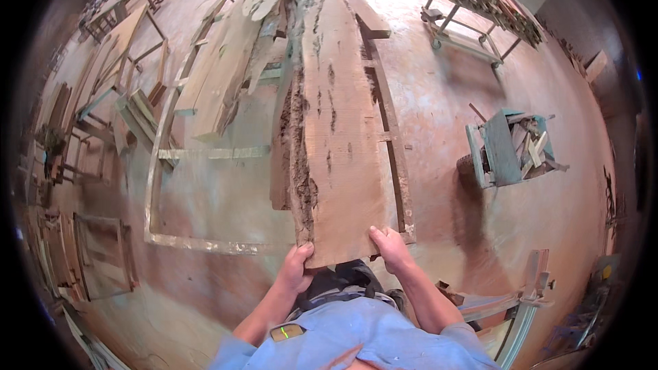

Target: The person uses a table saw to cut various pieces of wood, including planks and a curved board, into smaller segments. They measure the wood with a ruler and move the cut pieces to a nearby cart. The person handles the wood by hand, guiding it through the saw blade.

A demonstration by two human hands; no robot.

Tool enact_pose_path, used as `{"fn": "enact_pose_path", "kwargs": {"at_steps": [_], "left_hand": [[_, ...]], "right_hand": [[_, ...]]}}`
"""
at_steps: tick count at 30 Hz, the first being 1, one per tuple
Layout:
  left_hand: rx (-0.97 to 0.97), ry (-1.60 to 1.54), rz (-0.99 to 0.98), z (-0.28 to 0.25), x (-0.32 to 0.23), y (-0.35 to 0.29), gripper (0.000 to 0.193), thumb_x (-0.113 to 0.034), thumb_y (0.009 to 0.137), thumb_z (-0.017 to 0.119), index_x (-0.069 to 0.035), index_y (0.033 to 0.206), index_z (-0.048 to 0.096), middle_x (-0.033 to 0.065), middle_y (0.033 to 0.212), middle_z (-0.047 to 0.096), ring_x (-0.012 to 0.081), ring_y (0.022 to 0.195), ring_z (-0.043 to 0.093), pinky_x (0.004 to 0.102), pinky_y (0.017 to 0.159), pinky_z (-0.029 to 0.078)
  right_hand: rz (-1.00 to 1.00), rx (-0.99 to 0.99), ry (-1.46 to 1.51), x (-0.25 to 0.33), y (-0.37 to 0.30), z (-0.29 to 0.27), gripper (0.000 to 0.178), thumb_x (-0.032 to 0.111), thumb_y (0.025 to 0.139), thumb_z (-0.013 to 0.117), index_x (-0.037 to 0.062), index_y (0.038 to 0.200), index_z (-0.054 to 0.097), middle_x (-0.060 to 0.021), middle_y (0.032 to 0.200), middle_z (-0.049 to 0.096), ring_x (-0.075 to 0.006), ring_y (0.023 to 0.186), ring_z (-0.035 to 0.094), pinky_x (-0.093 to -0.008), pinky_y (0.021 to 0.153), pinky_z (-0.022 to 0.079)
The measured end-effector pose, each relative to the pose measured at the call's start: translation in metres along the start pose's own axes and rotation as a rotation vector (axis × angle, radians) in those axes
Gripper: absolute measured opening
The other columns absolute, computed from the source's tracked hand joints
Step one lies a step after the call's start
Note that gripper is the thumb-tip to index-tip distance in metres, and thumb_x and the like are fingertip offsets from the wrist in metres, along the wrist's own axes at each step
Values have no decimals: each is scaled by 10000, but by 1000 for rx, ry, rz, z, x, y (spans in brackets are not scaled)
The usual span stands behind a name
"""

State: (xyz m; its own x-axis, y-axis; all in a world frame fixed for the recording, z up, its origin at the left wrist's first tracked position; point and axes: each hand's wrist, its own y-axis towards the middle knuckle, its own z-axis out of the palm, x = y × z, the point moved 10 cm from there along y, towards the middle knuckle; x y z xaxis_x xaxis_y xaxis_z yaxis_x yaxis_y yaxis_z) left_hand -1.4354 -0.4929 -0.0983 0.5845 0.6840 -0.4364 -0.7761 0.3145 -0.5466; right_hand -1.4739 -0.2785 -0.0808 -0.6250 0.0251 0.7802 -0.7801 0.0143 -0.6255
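A long, thick wooden slab [343, 164] with a rough bark edge and dark cracks stretches away from me over a metal frame [226, 245]. At its near end, my left hand [296, 267] grips the left corner by the bark side, thumb on top. My right hand [391, 248] clasps the right corner, its thumb also on the upper face. The fingers of both hands are hidden beneath the wood. Left of the slab, several other rough boards [229, 68] lie across the frame.
A wheeled cart [466, 44] stacked with timber stands far right. Nearer on the right is a bluish bin [507, 151] of wood offcuts. Boards and racks [103, 109] line the left side. Close by my right is a machine with a metal rail [517, 332].
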Motion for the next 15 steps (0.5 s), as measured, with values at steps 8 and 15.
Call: {"fn": "enact_pose_path", "kwargs": {"at_steps": [8,15], "left_hand": [[-78,66,-28,-8,5,4,531,-304,908,502,5,1340,495,167,1306,587,335,1176,589,518,1014,475],[-235,31,-17,-5,1,-2,505,-303,891,507,-28,1313,537,154,1280,606,331,1163,598,540,992,484]], "right_hand": [[28,130,13,1,1,5,450,361,959,602,-36,1171,599,-86,977,674,-147,819,624,-293,697,508],[108,241,-34,-19,14,11,485,415,954,586,-18,1169,624,-90,962,672,-156,808,615,-303,665,505]]}}
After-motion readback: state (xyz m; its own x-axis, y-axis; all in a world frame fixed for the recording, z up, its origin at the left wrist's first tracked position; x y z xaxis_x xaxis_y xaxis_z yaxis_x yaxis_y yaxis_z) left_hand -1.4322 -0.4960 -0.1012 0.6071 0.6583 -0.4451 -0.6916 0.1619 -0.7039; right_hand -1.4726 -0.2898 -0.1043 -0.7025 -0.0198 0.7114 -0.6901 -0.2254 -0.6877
